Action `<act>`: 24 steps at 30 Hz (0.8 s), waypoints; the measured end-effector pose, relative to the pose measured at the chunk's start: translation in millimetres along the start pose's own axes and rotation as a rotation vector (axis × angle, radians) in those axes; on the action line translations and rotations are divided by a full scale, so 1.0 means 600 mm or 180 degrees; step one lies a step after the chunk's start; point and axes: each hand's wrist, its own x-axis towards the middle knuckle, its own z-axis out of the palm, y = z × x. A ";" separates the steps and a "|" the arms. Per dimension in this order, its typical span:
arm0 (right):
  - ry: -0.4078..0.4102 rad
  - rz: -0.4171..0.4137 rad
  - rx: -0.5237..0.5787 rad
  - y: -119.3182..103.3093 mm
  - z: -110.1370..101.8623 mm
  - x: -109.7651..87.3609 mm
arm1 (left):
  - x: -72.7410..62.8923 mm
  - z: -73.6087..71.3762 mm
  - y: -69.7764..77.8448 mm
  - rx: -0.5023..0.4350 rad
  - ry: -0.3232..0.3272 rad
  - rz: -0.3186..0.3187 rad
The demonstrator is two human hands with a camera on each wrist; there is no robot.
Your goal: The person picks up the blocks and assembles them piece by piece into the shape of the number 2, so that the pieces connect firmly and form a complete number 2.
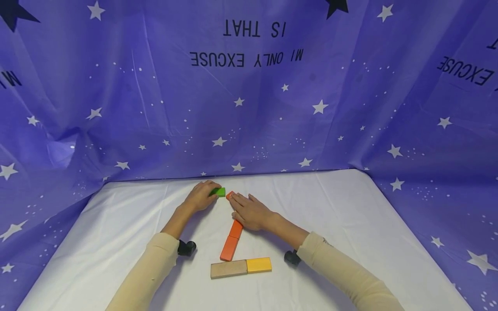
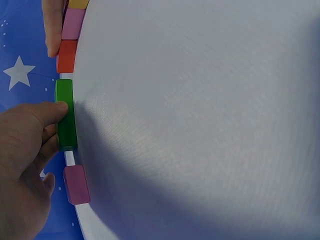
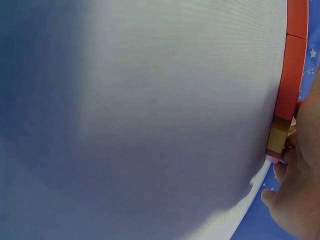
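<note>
In the head view my left hand (image 1: 199, 196) is at the far side of the table, pinching a green block (image 1: 220, 192) between thumb and fingers. A pink block (image 2: 76, 185) lies beyond it in the left wrist view. My right hand (image 1: 252, 212) lies over a slanting row of blocks, its extended fingers touching the row's far end. At that end is a red block (image 2: 66, 56), a small gap from the green one. A pink block (image 2: 73, 24) and a yellow block (image 3: 279, 135) follow, mostly hidden under my hand. Two orange-red blocks (image 1: 229, 248) form the near end.
Nearer to me, a tan wooden block (image 1: 228, 269) and a yellow block (image 1: 259, 264) lie end to end. A white cloth (image 1: 330, 207) covers the table. Behind its far edge hangs a purple star-patterned curtain (image 1: 264, 125).
</note>
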 end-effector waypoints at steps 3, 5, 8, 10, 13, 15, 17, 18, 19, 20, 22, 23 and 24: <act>0.0034 -0.0014 0.0019 0.001 -0.003 0.000 | 0.001 -0.002 0.001 0.0013 -0.0001 -0.0012; 0.0069 -0.0031 0.0025 0.001 -0.003 -0.001 | 0.001 -0.002 0.001 0.0020 0.0001 -0.0024; 0.0092 -0.0052 0.0019 0.000 -0.003 -0.002 | 0.000 -0.002 0.001 0.0005 -0.0017 -0.0055; 0.0096 -0.0053 0.0009 -0.001 -0.001 -0.003 | -0.001 -0.001 0.001 0.0010 -0.0024 -0.0056; 0.0086 -0.0037 -0.0010 -0.002 0.002 -0.004 | -0.002 0.002 0.000 0.0013 -0.0019 -0.0043; 0.0086 -0.0027 -0.0020 -0.002 0.002 -0.004 | -0.003 0.003 0.001 0.0017 -0.0004 -0.0036; 0.0076 -0.0020 -0.0027 -0.002 0.002 -0.004 | -0.002 0.004 0.002 0.0026 0.0007 -0.0023; 0.0067 -0.0020 -0.0034 -0.001 0.002 -0.004 | -0.002 0.004 0.003 0.0021 0.0006 -0.0022; 0.0072 -0.0022 -0.0032 -0.001 0.002 -0.003 | -0.002 0.004 0.003 0.0014 0.0000 -0.0025; 0.0077 -0.0023 -0.0032 -0.001 0.002 -0.003 | -0.001 0.004 0.004 0.0006 -0.0007 -0.0027; 0.0075 -0.0017 -0.0039 -0.001 0.002 -0.003 | 0.000 0.004 0.005 -0.0005 -0.0020 -0.0029; 0.0081 -0.0017 -0.0051 0.000 0.003 -0.002 | 0.000 0.004 0.005 -0.0019 -0.0027 -0.0038; 0.0073 -0.0009 -0.0056 0.000 0.003 -0.002 | 0.000 0.003 0.005 -0.0006 -0.0023 -0.0026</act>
